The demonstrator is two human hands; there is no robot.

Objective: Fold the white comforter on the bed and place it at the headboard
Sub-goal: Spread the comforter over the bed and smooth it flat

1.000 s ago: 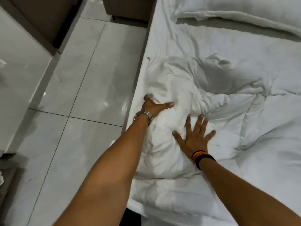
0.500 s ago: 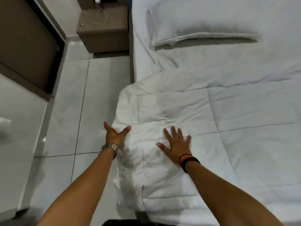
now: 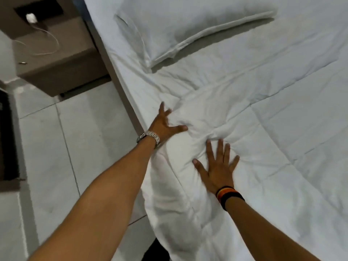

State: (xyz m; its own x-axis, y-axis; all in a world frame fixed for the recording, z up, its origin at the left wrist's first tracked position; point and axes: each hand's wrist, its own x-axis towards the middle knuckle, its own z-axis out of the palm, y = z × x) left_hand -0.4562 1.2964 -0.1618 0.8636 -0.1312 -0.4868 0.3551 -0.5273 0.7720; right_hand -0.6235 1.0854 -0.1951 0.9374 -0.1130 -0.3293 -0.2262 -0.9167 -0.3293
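The white quilted comforter (image 3: 263, 144) lies spread across the bed, its left edge bunched and hanging over the bed's side. My left hand (image 3: 163, 125), with a metal watch on the wrist, presses on the comforter's crumpled left edge, fingers spread. Flat on the comforter a little to the right rests my right hand (image 3: 216, 166), fingers apart, a black and orange band on its wrist. Neither hand grips the fabric. A white pillow (image 3: 188, 27) lies at the head of the bed, beyond the comforter.
A brown bedside table (image 3: 52, 61) stands at the upper left with a white charger and cable (image 3: 32, 18) on it. Pale floor tiles (image 3: 66, 147) run along the bed's left side. A dark opening (image 3: 7, 136) shows at the far left.
The comforter went from a crumpled heap to a flatter spread. Both hands slid further up the bed toward the pillow, and the view tilted.
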